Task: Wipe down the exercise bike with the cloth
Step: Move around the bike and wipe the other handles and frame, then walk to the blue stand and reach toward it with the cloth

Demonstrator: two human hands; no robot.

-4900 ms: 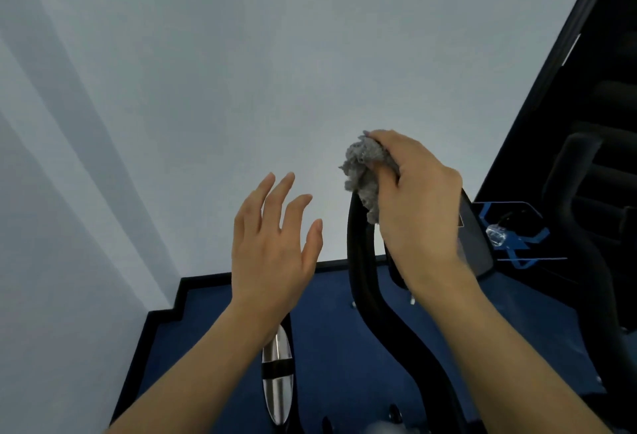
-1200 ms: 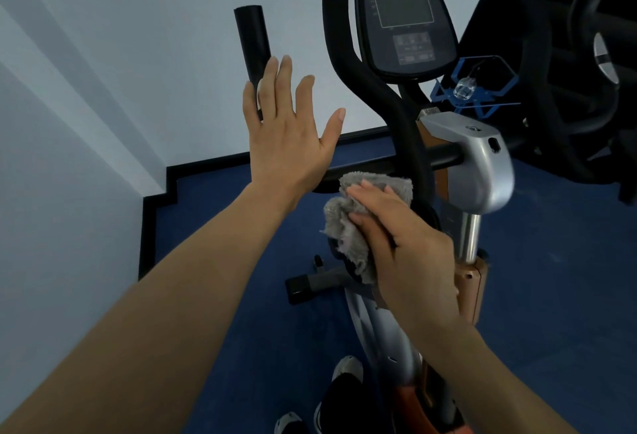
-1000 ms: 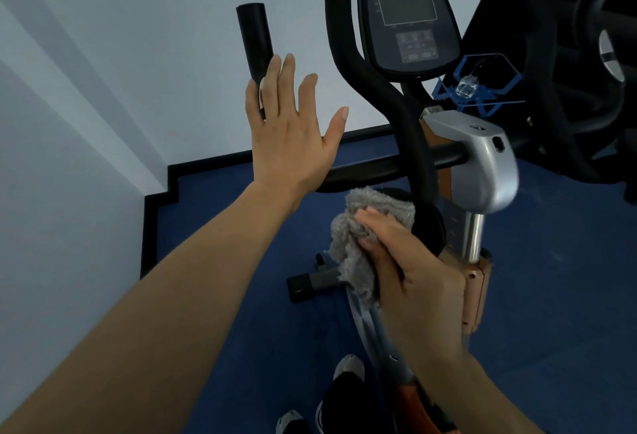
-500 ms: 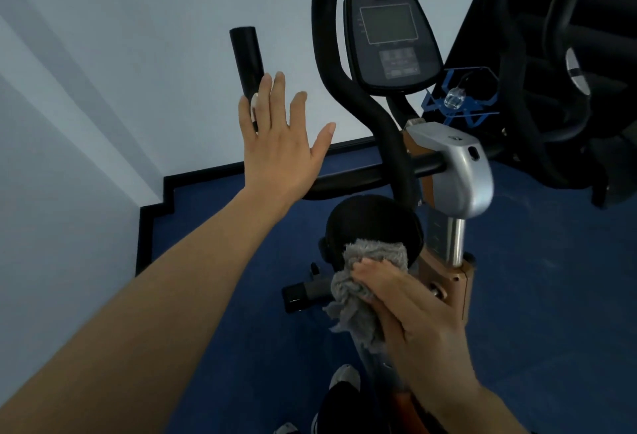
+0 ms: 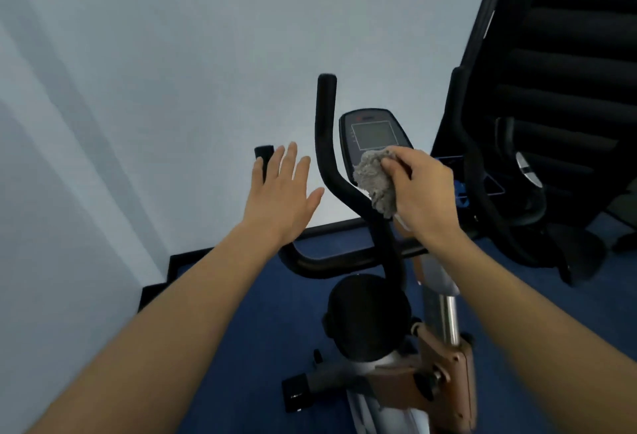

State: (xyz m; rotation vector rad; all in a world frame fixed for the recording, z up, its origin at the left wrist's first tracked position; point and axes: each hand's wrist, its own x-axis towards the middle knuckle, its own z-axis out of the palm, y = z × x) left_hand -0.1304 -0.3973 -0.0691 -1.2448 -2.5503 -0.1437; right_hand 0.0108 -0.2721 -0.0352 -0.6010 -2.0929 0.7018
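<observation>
On the left, the left hand (image 5: 281, 189) hangs flat with its fingers spread, holding nothing, just in front of the short black foam handlebar grip (image 5: 263, 158) at the far left. Right of it the tall black curved handlebar tube (image 5: 327, 144) rises upright. Further right, the right hand (image 5: 422, 189) is clamped on the crumpled grey terry cloth (image 5: 374, 180), pressed to the lower edge of the dark oval console (image 5: 374, 134) of the exercise bike (image 5: 406, 358). The console face tilts up and away, so the right hand looks better placed to wipe upward.
</observation>
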